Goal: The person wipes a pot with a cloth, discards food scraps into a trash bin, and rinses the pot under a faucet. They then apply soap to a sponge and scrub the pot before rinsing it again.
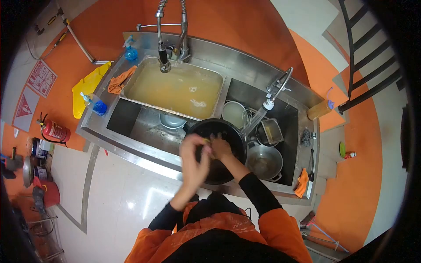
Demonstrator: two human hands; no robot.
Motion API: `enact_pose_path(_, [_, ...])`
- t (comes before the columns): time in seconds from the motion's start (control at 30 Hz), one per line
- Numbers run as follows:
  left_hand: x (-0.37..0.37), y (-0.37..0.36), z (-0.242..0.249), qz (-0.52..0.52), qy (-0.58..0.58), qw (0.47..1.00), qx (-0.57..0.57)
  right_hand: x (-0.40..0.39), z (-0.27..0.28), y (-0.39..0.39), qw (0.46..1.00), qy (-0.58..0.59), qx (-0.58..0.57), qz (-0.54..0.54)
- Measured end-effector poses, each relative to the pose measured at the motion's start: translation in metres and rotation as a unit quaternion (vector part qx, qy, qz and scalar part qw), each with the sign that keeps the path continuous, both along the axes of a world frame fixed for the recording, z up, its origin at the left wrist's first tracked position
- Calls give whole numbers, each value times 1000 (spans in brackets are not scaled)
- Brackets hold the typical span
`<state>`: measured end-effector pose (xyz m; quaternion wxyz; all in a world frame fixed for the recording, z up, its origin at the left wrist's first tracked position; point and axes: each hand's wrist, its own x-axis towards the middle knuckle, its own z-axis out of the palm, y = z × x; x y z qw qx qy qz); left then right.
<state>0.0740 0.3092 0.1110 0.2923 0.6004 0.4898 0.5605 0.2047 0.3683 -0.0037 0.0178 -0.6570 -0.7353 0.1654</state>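
A large black pot [234,136] rests at the front of the double sink, over the divider between the basins. My right hand [220,148] reaches into it, with fingers stretched toward the dark inside. Nearer the camera, my left hand [193,164] is raised over the pot's left side, its fingers smeared by motion. A small yellowish patch shows by the left fingertips; what it is I cannot make out. My left hand covers part of the right one and of the pot's inside.
A big metal tray [171,90] of cloudy water spans the left basin, above a bowl [172,121]. Pots [264,162], a whisk [247,117] and a small container [272,131] crowd the right basin. A spray faucet [164,61] and a second tap [276,94] overhang the sink.
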Motion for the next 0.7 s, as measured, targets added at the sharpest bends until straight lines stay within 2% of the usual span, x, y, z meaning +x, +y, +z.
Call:
enact_pose_path(0.03, [-11,18,-21,105,121,987,-16,-3,1,-1,1000,1,-5,0])
enact_pose_path(0.07, [-19,31,-52,131,192,971,-50,-5,2,1,999,13,-15,-39])
enact_pose_path(0.1, [-23,43,-87,107,141,982,-65,-7,2,4,996,24,-25,-78])
enact_pose_path(0.13, [-29,48,-98,45,107,987,-112,-8,-12,5,1000,19,-4,-21])
enact_pose_path(0.17, [-32,53,-100,-16,72,985,-157,-12,-19,8,1000,18,-6,-21])
enact_pose_path(0.23, [-29,54,-105,3,72,986,-147,-22,-33,13,996,62,-56,11])
enact_pose_path(0.27, [-28,52,-105,24,72,988,-137,-24,-36,4,991,116,17,60])
enact_pose_path(0.3, [-27,49,-103,24,73,987,-144,-28,-43,-8,991,117,10,59])
enact_pose_path(0.37, [-25,50,-99,35,54,985,-163,-35,-52,-27,962,54,-191,187])
enact_pose_path(0.47, [-25,48,-93,25,73,983,-169,-16,-16,-42,949,47,-175,258])
enact_pose_path(0.57, [-25,48,-90,12,87,977,-193,-26,-7,-34,946,-16,-223,236])
enact_pose_path(0.7, [-26,48,-86,1,78,966,-248,-23,-23,-33,960,48,-190,202])
